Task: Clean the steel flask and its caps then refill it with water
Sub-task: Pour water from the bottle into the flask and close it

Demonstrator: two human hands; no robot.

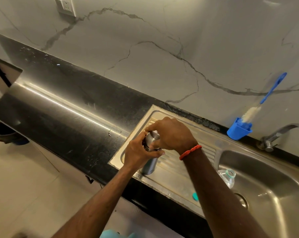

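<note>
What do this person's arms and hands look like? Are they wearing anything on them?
The left hand and right hand are bare, with no gloves. Both forearms are bare too, and no sleeves are in view. The right wrist carries a twisted red-orange thread band. The left wrist has nothing on it.

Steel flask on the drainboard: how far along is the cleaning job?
Nothing visibly finished. In hand: the left hand grips the flask on the drainboard while the right hand grips its cap; opening or closing, I cannot tell. The brush sits in its blue cup and no water runs into the basin, so scrubbing, rinsing and refilling probably remain.
</note>
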